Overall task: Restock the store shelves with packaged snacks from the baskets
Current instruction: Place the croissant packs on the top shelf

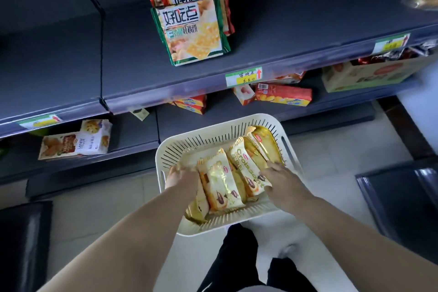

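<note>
Glossy foil snack packets [225, 182], matt plastic basket [203, 140], perhaps metal shelf [59, 73]

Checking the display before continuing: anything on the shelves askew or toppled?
Yes. On the lower shelf, the long red box lies slanted and the small box beside it is tipped over, unlike the upright biscuit bags above.

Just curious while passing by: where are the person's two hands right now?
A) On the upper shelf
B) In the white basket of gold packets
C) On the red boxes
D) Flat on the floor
B: the left hand and the right hand both reach into the basket, among the packets.
</note>
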